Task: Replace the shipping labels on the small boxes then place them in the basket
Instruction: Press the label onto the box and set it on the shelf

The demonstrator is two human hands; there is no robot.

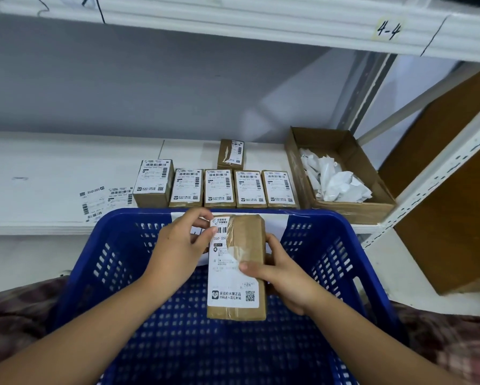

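Note:
Over the blue plastic basket (341,262) I hold a small brown cardboard box (248,237). My right hand (283,276) grips its right side, thumb on top. A white shipping label (230,284) covers the left part of the box's top face. My left hand (177,245) pinches the label's upper left corner. Several more small labelled boxes (219,188) stand in a row on the white shelf behind the basket, one (230,154) further back.
Loose labels (102,200) lie on the shelf (52,173) left of the row. An open carton (353,209) with crumpled white paper (336,182) sits at the right. A shelf post (428,179) and brown cartons (455,218) stand further right. Another shelf board runs overhead.

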